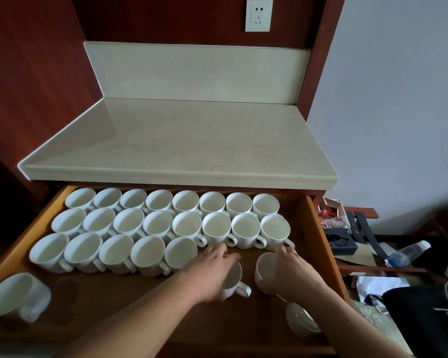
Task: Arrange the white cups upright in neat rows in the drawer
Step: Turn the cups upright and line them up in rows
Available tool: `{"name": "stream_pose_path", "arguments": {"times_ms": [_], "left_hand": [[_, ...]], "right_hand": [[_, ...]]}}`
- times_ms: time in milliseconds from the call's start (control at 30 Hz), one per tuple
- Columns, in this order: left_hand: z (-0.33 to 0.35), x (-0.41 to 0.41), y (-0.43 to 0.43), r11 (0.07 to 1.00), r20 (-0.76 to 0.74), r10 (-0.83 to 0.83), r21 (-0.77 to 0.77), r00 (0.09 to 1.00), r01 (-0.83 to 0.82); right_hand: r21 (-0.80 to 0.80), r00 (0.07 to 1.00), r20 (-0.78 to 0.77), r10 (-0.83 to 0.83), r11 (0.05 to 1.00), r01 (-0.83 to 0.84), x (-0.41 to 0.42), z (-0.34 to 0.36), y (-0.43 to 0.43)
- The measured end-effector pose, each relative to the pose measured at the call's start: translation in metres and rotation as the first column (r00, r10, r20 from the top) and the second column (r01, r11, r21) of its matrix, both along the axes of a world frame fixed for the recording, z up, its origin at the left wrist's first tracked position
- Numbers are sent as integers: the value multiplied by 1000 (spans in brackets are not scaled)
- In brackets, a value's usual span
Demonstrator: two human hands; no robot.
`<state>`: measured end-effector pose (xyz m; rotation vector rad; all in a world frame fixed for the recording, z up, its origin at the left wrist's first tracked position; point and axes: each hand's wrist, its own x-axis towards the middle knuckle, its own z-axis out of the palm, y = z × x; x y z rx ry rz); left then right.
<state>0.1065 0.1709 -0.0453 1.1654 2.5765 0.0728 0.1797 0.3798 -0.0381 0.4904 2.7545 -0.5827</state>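
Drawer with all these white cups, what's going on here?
A person is lining up white cups in the open drawer. The back rows hold eight each; the third row has five so far. The left hand grips the left cup and the right hand grips the right cup, both at that row's open end. A front-left cup and a front-right cup wait loose nearer the person.

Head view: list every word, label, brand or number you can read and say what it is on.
No text reads clearly.
Box right of the drawer: cartoon cat picture, print too small to read.
Bottle: label blurred.
Cups, wall socket: no visible print.
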Motion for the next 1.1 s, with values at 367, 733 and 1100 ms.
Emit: {"name": "stream_pose_path", "arguments": {"times_ms": [367, 733, 1100], "left_hand": [[-19, -12, -2, 982, -101, 88, 177, 991, -69], [-28, -15, -9, 961, -210, 128, 267, 969, -69], [-3, -30, -67, 947, -130, 273, 212, 953, -243]], "right_hand": [[-96, 996, -94, -10, 995, 1, -9, -5, -9], [-146, 997, -64, -37, 989, 28, -19, -8, -16], [-169, 994, -99, -52, 985, 34, -22, -8, -19]]}}
